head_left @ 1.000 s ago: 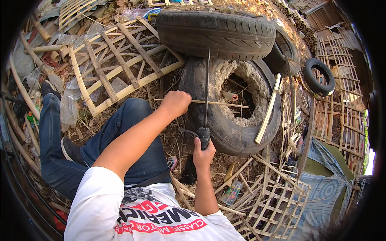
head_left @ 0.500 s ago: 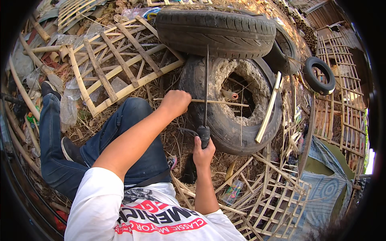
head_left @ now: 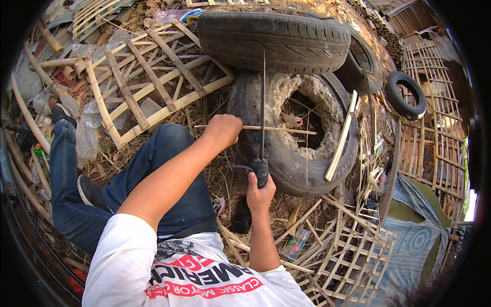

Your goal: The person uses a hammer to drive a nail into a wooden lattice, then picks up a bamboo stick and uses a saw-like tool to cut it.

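My left hand (head_left: 223, 130) is closed around a thin bamboo strip (head_left: 287, 130), which runs sideways over the tire and ends above its hole. In my right hand (head_left: 261, 194) is a long knife (head_left: 263, 102), gripped by its dark wrapped handle, with a black strap end curling off to the left. Its narrow blade points away from me and crosses the strip just right of my left hand; whether the two touch I cannot tell. Beneath them lies a big tire (head_left: 296, 184) lined with a rough, crumbly pale material, and a bamboo piece (head_left: 292, 120) shows in its hole.
Another tire (head_left: 271, 41) leans on the far side, with a smaller tire (head_left: 406, 95) farther right. A bamboo frame (head_left: 148, 84) lies at the left. Split bamboo pieces (head_left: 341, 138) rest on the big tire. A woven bamboo lattice (head_left: 353, 263) and blue cloth (head_left: 404, 240) lie near right.
The knife has shifted slightly away from me, its tip now a little farther up the leaning tire. My left hand and the bamboo strip have hardly moved.
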Tool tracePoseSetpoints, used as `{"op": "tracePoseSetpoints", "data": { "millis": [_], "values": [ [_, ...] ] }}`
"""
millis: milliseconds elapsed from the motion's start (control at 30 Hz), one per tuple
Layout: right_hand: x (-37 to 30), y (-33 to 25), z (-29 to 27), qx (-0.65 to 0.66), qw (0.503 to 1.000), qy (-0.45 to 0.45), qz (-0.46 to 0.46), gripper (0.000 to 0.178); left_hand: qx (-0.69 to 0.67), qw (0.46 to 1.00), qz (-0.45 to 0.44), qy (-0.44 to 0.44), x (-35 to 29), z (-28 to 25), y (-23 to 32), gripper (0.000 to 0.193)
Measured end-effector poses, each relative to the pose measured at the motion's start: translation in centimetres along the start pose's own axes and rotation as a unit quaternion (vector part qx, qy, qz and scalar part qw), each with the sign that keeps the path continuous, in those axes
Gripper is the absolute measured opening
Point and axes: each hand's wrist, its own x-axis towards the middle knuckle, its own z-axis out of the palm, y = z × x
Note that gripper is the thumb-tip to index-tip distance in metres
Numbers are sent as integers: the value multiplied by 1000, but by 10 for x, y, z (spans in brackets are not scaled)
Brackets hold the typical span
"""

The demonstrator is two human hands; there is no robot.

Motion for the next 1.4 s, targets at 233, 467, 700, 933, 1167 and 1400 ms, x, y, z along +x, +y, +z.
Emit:
{"op": "tracePoseSetpoints", "data": {
  "millis": [233, 467, 700, 933, 1167, 1400],
  "values": [
    [2, 0, 2, -2, 1000, 1, 10, 33, -2, 1000, 11, -3, 1, -3, 2, 6],
    [2, -9, 3, -12, 1000, -1, 5, 34, 8, 1000, -18, -9, 0, -5, 5, 5],
    [2, -14, 5, -50, 999, -2, -5, 35, 13, 1000, -14, -12, 1, -6, 3, 6],
    [1, -17, 6, -39, 999, -6, 11, 35, -12, 1000, 6, 7, -2, -3, 3, 4],
    [2, -13, 7, -37, 999, -4, 6, 30, -4, 1000, -2, 6, -1, -2, 3, 5],
    [-2, -18, 7, 0, 999, 1, 37, 25, 2, 1000, -4, -2, -1, -5, 4, 4]
  ]
}}
